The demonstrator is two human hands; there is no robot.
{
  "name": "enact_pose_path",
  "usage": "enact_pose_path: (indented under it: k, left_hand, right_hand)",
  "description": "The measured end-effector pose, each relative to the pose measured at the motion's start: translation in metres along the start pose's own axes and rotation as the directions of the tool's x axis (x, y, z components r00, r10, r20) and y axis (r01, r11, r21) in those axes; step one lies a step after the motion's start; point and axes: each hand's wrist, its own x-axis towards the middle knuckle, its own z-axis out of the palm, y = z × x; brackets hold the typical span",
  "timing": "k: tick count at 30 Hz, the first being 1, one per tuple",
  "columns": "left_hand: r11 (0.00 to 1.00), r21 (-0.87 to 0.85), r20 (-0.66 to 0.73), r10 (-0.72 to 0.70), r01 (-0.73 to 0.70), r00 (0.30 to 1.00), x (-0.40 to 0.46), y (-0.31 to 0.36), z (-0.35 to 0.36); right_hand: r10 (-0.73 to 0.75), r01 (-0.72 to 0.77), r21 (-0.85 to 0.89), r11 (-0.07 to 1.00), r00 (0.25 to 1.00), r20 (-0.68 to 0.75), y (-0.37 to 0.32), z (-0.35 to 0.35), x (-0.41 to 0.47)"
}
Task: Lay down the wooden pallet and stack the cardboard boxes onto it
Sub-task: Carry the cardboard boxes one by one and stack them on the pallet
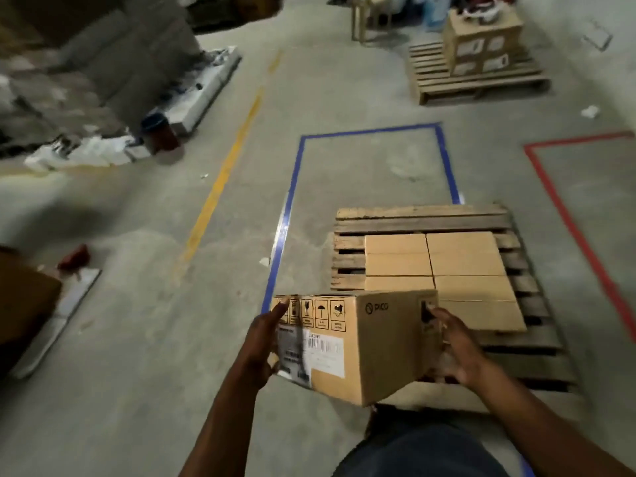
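Observation:
A wooden pallet [420,218] lies flat on the concrete floor, partly over the blue tape rectangle [292,197]. Several plain cardboard boxes [461,266] sit side by side on its slats. I carry another cardboard box [375,349], printed with handling symbols and a barcode label, in the air above the pallet's near left corner. My left hand [265,342] presses its left side with straight fingers. My right hand [454,346] presses its right side, fingers spread on the cardboard.
A second pallet [478,80] with stacked boxes [481,43] stands at the back right. A red tape outline [571,194] marks the floor on the right, a yellow line [223,177] on the left. Sacks and clutter [86,84] fill the back left; a large carton [20,297] sits at the left edge.

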Motion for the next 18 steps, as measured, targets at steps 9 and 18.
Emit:
enact_pose_path:
  k: [9,18]
  left_hand:
    - [0.988,0.152,0.091,0.008,-0.021,0.996,0.129,0.116,-0.027]
    - [0.94,0.33,0.401,-0.054,-0.089,0.914,0.288,0.198,-0.025]
  right_hand:
    - [-0.122,0.151,0.159,0.976,0.977,-0.173,-0.054,0.07,0.044]
    - [-0.04,0.32,0.436,0.841,0.841,-0.54,-0.042,0.167,0.096]
